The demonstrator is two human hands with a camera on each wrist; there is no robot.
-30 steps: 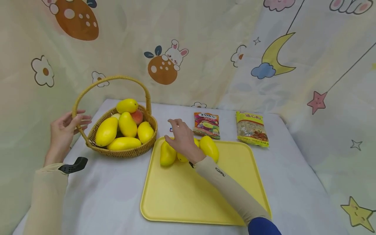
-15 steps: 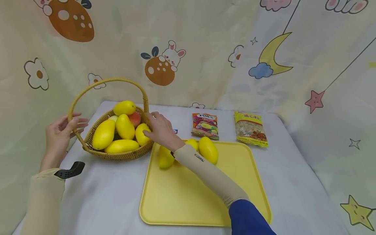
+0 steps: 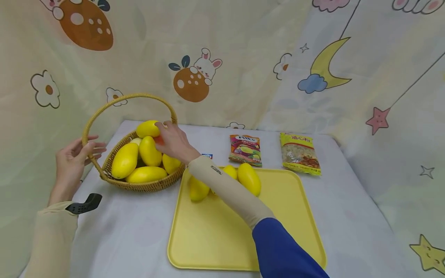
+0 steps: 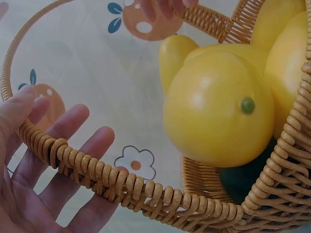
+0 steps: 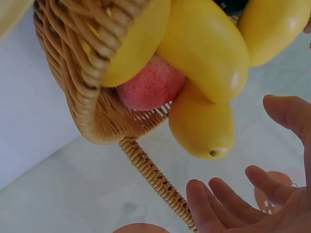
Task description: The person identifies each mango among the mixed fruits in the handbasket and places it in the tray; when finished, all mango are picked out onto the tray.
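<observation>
At the left of the table stands a wicker basket (image 3: 153, 186) with yellow mangoes (image 3: 125, 160) and a pinkish-red peach (image 5: 151, 85). My left hand (image 3: 73, 160) loosely holds the side of its arched handle (image 4: 99, 172), thumb on one side and fingers behind. Above the basket's right part hovers my right hand (image 3: 174, 141), fingers spread and nothing in them. In the right wrist view its fingertips are close to the topmost mango (image 5: 204, 124), with a gap between. Part of the peach is hidden behind the right hand in the head view.
A yellow tray (image 3: 222, 239) lies right of the basket, with several mangoes (image 3: 248, 179) along its back edge, partly covered by the right forearm. Behind it lie a red candy bag (image 3: 245, 150) and a yellow pasta bag (image 3: 300, 153). A printed curtain hangs behind.
My right hand has moved left from over the tray to above the basket, near the top mango. The left hand stays at the handle.
</observation>
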